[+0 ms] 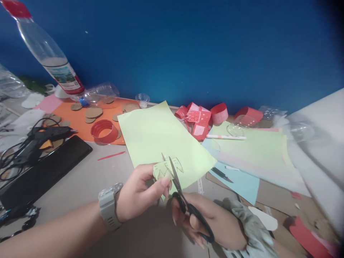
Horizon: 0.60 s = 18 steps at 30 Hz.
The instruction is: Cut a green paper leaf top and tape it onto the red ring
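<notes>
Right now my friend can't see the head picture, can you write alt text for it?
A person's right hand holds open black-handled scissors to a small drawn-on green paper in the left hand. Behind lie a larger green sheet and red paper pieces, before a blue wall.

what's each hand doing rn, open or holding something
Left hand: closed, pinching a marked green paper piece.
Right hand: holding the black-handled scissors, blades apart.

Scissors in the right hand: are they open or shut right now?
Partly open: the scissors' two tips stand apart, one blade crossing over the pale green paper piece, the other tip showing beyond its upper edge.
</notes>
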Tool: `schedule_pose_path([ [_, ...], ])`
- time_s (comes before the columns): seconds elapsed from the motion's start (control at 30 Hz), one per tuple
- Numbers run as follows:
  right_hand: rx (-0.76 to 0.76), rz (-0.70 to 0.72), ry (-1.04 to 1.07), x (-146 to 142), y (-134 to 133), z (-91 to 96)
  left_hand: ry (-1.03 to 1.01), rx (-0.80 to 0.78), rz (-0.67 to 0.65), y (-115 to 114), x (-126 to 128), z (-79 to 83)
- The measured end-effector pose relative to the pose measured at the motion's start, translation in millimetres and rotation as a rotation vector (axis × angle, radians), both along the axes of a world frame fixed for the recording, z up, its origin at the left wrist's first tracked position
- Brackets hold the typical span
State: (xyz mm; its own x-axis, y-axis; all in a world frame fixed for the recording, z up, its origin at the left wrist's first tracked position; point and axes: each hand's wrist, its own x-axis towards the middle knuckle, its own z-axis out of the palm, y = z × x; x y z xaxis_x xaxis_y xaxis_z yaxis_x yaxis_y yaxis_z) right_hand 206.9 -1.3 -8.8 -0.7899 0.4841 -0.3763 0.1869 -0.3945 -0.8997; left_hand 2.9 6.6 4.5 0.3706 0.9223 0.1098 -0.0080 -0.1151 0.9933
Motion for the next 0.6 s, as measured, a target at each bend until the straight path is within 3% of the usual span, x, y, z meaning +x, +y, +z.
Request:
schedule_pose_path([
  [0.6,-0.037,0.003,0.048,1.7,1.9,-7.4,-0.02,0.007,0.003,0.3,-0.1,-1.9],
])
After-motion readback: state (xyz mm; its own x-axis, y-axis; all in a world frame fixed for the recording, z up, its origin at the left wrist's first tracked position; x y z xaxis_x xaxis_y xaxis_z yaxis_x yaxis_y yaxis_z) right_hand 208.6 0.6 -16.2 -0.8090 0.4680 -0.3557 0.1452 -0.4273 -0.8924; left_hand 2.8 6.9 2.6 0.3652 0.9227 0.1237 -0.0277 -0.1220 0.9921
